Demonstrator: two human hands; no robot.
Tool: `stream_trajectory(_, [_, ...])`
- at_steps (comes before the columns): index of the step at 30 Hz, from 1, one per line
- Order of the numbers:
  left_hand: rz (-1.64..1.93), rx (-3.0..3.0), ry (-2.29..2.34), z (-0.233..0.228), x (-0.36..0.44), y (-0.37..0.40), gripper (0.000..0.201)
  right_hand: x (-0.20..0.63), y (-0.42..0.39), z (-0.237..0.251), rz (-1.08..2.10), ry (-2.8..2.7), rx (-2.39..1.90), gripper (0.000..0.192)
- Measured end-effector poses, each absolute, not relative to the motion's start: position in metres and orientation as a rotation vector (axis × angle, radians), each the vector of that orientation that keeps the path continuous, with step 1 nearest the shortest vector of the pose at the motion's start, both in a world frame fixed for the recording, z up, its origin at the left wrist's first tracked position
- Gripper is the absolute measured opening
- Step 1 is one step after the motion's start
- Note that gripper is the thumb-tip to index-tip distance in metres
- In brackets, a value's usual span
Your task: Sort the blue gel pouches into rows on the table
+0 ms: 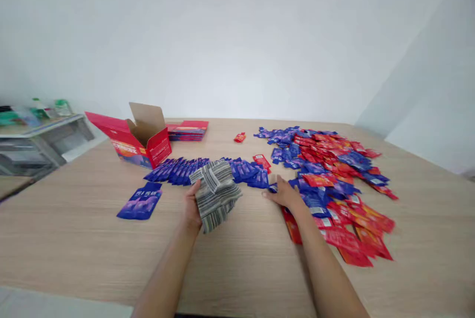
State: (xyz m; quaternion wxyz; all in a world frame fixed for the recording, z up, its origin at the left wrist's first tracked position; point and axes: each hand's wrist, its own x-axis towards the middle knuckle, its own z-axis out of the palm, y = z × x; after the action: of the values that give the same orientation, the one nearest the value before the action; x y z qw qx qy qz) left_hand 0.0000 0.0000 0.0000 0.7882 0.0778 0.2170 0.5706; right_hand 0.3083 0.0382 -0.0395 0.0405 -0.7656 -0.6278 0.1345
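My left hand is closed around a folded grey striped cloth, held up over the table. Behind the cloth runs a row of overlapping blue sachets, partly hidden by it. To the right, my right hand reaches down at the near left edge of a mixed pile, its thumb and fingers apart. A blue sachet shows between thumb and fingers; whether it is gripped is unclear. Under my right forearm lies a red sachet. A single blue sachet lies flat left of my left hand.
A large heap of red sachets and blue ones covers the table's right side. An open red carton stands at the back left, beside stacked flat red boxes. A small red sachet lies alone. A shelf unit stands left.
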Motion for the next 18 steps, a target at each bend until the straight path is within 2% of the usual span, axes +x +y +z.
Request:
stream_trajectory(4, [1.237,0.164,0.414,-0.004,0.004,0.0,0.036,0.306,0.031,-0.037,0.383,-1.943,-2.315,0.061])
stream_trajectory(7, [1.199,0.158,0.379,-0.005,0.004,0.0,0.041,0.304,0.031,-0.034,0.351,-1.919,-2.295,0.046])
stream_trajectory(15, [1.064,0.153,0.421,-0.01,0.015,0.0,0.051,0.298,0.029,-0.006,0.122,-1.675,-2.289,0.046])
stream_trajectory(18, [1.008,0.126,0.441,-0.017,0.029,-0.004,0.052,0.289,0.023,0.0,0.002,-1.615,-2.122,0.047])
